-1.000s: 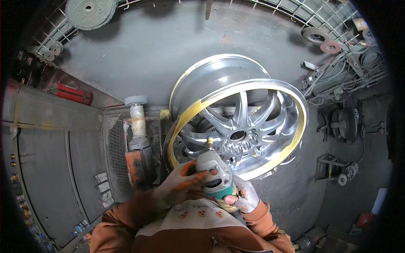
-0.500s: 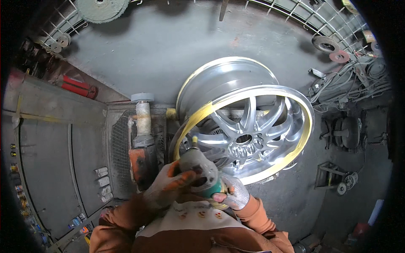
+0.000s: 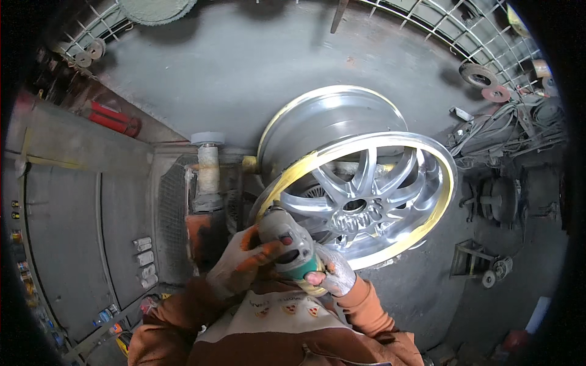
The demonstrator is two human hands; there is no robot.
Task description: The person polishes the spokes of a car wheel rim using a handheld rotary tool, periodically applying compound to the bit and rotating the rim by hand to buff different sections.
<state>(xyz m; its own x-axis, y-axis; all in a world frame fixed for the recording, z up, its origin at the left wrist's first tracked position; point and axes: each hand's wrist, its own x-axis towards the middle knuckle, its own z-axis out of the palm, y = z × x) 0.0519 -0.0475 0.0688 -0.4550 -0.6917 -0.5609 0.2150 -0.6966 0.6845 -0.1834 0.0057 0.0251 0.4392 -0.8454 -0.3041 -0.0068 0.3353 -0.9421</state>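
A hand-held power tool with a grey front and green body (image 3: pixel 287 241) is between my hands, its narrow front end pointing up at the wheel. My left hand (image 3: pixel 241 262), in a white glove with orange patches, grips its left side, with a finger reaching across the housing. My right hand (image 3: pixel 334 274), also gloved, is wrapped around the green rear part, a bare thumb tip showing. Just beyond the tool stands a shiny spoked car wheel rim (image 3: pixel 369 198), tilted, with yellow tape along parts of its edge. The front end overlaps the rim's left edge; I cannot tell whether they touch.
Left of the wheel is an orange machine (image 3: pixel 204 235) with a pale wrapped shaft (image 3: pixel 208 174). A red cylinder (image 3: pixel 113 118) lies at the far left. Discs hang on a wire rack (image 3: pixel 421 21) above, cables (image 3: pixel 506 122) bunch at right, and cans (image 3: pixel 145 259) line the left.
The tool has turned slightly, its front end moving left and down, and its yellowish tip no longer shows clearly. My left finger reaches further over the housing. The view has shifted a little.
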